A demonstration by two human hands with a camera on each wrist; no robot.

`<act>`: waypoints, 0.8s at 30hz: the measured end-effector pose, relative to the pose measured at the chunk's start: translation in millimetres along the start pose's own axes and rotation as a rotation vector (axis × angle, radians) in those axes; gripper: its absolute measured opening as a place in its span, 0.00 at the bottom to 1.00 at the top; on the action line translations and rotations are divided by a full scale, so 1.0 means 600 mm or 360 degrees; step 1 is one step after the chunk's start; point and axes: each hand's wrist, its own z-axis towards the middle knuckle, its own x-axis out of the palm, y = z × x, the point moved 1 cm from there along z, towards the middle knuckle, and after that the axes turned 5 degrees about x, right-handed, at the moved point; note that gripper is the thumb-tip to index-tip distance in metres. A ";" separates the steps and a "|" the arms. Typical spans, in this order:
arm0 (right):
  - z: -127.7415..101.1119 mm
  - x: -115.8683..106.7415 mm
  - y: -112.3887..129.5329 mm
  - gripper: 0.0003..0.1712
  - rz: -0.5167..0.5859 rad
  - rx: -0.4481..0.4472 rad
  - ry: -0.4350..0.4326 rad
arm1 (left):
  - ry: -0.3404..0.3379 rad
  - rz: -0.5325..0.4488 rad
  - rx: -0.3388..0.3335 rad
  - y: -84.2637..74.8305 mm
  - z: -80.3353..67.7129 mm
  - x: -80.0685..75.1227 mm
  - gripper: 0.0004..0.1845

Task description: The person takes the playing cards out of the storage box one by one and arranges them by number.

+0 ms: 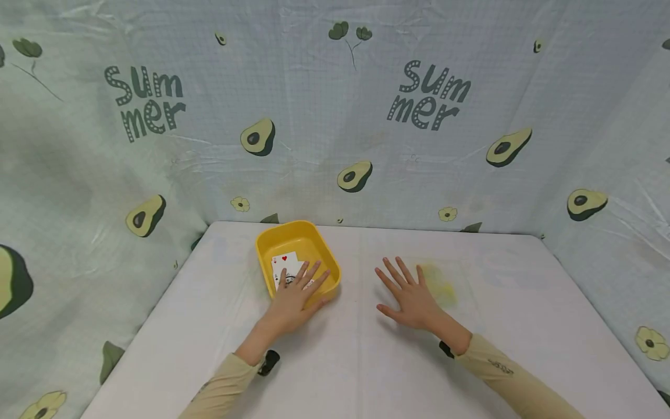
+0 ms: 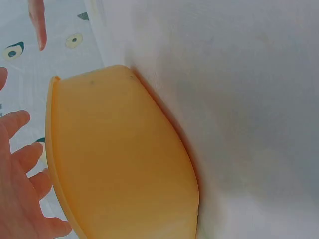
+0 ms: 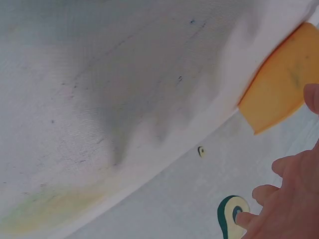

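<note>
A yellow plastic tray (image 1: 268, 237) stands on the white table toward the back, left of the middle. White playing cards (image 1: 284, 259) lie inside it, one showing a red heart. My left hand (image 1: 293, 304) is spread over the tray's near side, fingers straight, hiding part of the cards. In the left wrist view the fingers of that hand (image 2: 22, 164) lie along the rim of the tray (image 2: 119, 149). To the right, my right hand (image 1: 413, 302) is spread above the table with nothing in it. The right wrist view has the tray (image 3: 281, 79) beyond the fingers.
A yellow-green stain (image 1: 442, 285) marks the white table (image 1: 335, 372) by the right hand. Behind and at both sides hangs a pale cloth (image 1: 314, 70) printed with avocados and lettering. Dark wrist straps show at both cuffs.
</note>
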 end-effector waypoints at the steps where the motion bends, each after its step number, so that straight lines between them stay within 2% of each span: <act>1: 0.002 -0.001 0.001 0.43 0.0003 -0.0003 0.0005 | -0.0009 0.0000 0.0006 0.001 -0.001 -0.001 0.30; 7: 0.010 0.000 0.007 0.43 -0.0036 -0.0067 -0.0002 | 0.0001 -0.0049 0.0031 0.014 -0.007 -0.013 0.29; 13: 0.021 0.001 0.018 0.43 0.0002 -0.0129 0.0006 | -0.0076 -0.0081 0.0058 0.034 -0.011 -0.028 0.28; 19: 0.034 -0.008 0.029 0.43 0.0047 -0.0150 0.0050 | -0.0087 -0.0127 -0.0005 0.059 -0.013 -0.038 0.28; 24: 0.048 -0.015 0.037 0.42 0.0061 -0.0207 0.0032 | -0.0080 -0.0125 -0.0075 0.086 -0.008 -0.045 0.28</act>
